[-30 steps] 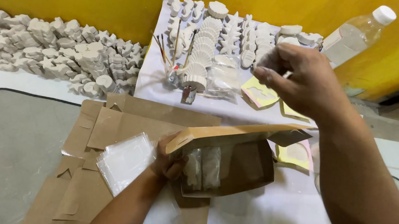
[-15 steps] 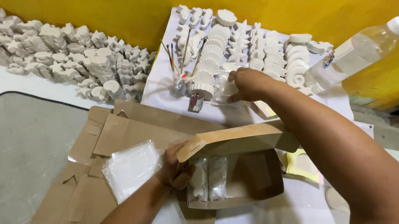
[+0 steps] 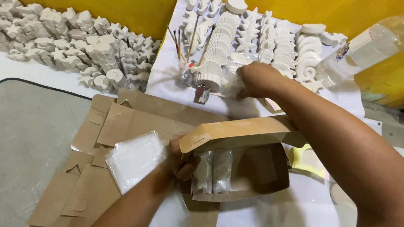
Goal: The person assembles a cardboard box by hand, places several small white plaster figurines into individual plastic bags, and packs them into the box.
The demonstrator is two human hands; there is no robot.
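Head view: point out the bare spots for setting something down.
Free: the grey mat left of the flat brown cardboard blanks, and the white sheet below the open brown cardboard box. Crowded: white plaster figures around the right hand.

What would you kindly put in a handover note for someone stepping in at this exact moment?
Left hand: gripping the near-left edge of the open brown cardboard box, lid up.
Right hand: closed on a clear-wrapped white piece among the plaster figures on the white sheet.
Done: two wrapped pieces stand in the box's left end.
Left: the rest of the box is unfilled. Flat cardboard blanks and clear bags lie on the left.
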